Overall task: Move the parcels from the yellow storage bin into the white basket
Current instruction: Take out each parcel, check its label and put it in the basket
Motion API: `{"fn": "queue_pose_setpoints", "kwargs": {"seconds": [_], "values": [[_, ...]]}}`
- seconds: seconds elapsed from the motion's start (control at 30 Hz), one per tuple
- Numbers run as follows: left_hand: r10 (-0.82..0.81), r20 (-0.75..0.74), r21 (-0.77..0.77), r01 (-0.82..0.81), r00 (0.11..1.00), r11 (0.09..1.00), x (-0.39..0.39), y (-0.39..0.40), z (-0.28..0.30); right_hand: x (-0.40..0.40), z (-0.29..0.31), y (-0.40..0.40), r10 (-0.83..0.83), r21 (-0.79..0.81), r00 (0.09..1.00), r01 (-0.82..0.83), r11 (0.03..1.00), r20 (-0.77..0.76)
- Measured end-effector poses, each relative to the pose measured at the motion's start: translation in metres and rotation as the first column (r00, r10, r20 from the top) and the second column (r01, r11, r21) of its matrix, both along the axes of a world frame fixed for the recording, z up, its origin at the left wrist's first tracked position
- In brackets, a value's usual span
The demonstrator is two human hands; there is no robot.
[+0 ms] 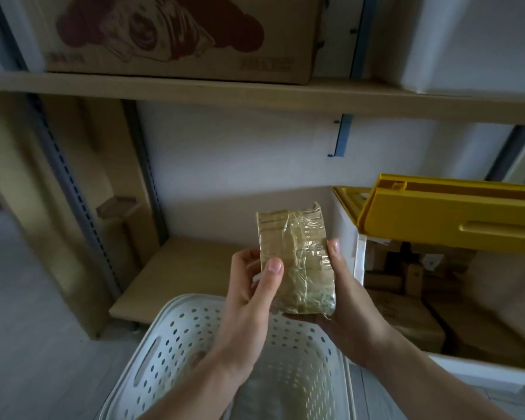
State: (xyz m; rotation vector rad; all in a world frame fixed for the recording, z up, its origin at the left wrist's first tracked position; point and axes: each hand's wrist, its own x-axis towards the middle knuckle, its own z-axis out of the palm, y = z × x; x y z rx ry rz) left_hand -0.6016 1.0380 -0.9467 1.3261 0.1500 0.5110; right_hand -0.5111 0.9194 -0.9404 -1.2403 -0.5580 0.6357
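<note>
Dim storage shelving fills the wall ahead. Nearest, the white basket [176, 338] sits low under both arms. Above its far rim, the left hand [252, 295] and the right hand [343, 298] each grip a side of a taped brown parcel [296, 262], held upright. Beyond, to the right, the yellow bin [449, 219] stands open with more parcels [406, 277] inside. A cardboard box [176, 37] rests on the upper shelf [194, 92].

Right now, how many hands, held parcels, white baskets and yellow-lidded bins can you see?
Hands: 2, the left hand and the right hand, both holding the parcel
Held parcels: 1, the taped parcel
White baskets: 1, the white basket
Yellow-lidded bins: 1, the yellow storage bin
Total: 5
</note>
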Motion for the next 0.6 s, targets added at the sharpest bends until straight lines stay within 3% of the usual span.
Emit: {"fn": "queue_pose_setpoints", "kwargs": {"seconds": [0.27,0.37,0.47,0.6], "values": [[-0.005,0.049,0.033,0.003,0.999,0.999,0.009,0.006,-0.004,0.007,-0.005,0.004,0.103,0.027,0.995,-0.102,0.994,-0.017],[0.082,0.082,0.112,-0.091,0.993,0.989,0.014,0.011,-0.004,0.010,-0.010,0.006,0.040,-0.047,0.998,-0.038,0.998,0.038],[0.188,0.124,0.187,-0.209,0.974,0.960,0.018,0.017,-0.003,0.013,-0.009,0.007,-0.083,-0.048,0.996,0.082,0.995,-0.030],[0.198,0.129,0.109,-0.212,0.972,0.971,0.020,0.018,0.000,0.013,-0.003,0.004,-0.121,-0.026,0.984,0.118,0.993,-0.134]]}}
